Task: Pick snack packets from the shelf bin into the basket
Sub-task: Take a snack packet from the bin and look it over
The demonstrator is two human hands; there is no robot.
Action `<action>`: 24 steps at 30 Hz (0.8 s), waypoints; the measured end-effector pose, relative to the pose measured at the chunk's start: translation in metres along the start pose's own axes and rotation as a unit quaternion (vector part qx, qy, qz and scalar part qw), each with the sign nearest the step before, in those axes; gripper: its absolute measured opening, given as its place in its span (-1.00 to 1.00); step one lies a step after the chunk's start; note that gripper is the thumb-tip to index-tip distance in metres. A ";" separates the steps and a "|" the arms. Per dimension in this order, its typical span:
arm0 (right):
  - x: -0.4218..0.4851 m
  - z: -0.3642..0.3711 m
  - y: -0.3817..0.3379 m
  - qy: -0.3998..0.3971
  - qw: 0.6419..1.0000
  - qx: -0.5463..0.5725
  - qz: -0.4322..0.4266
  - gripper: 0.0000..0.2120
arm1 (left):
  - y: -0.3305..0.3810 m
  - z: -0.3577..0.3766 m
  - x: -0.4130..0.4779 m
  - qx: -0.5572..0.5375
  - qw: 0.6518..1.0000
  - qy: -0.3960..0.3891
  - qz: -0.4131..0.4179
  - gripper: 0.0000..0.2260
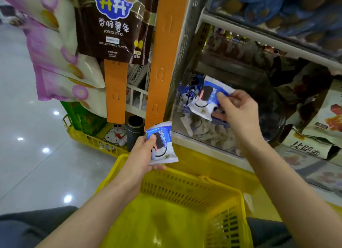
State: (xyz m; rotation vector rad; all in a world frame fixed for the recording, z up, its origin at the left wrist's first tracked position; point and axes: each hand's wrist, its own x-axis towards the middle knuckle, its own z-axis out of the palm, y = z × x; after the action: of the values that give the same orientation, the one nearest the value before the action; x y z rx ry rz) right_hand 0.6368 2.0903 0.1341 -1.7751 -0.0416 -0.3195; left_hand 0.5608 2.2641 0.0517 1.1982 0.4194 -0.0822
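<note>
A yellow plastic basket (185, 188) stands below me, its inside bare. My left hand (142, 153) pinches a blue-and-white snack packet (163, 143) just above the basket's far left rim. My right hand (238, 110) grips a second blue-and-white packet (207, 98) by its right edge, held over the clear shelf bin (203, 135). More packets of the same kind lie piled inside that bin.
Orange hanging strips (161, 62) carry a brown potato-sticks bag (112, 22) and pink-white bags on the left. A second yellow basket (96, 140) with goods sits on the floor at left. Larger snack bags (322, 122) fill the shelf to the right.
</note>
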 end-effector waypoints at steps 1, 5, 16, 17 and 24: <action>0.015 0.006 -0.003 0.006 0.999 -0.035 -0.007 -0.87 | 0.001 0.000 0.000 -0.001 1.000 0.003 0.006 -0.87; 0.059 0.036 0.001 -0.038 0.979 -0.201 0.021 -0.86 | 0.005 -0.001 -0.003 -0.010 1.000 -0.004 0.014 -0.86; 0.072 0.064 0.005 -0.303 0.896 -0.308 0.101 -0.84 | 0.018 -0.003 -0.009 -0.005 0.999 -0.021 0.032 -0.86; 0.071 0.063 0.007 -0.311 0.893 -0.308 0.103 -0.83 | 0.018 -0.003 -0.010 -0.006 0.999 -0.021 0.033 -0.86; 0.062 0.063 0.015 -0.300 0.904 -0.271 0.136 -0.86 | 0.018 -0.001 -0.010 0.010 0.999 -0.026 0.026 -0.87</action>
State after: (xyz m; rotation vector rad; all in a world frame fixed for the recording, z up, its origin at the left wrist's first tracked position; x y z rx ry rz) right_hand 0.7116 2.1389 0.1221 -2.3411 -0.1552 0.4769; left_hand 0.5568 2.2698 0.0711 1.2235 0.3421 -0.0730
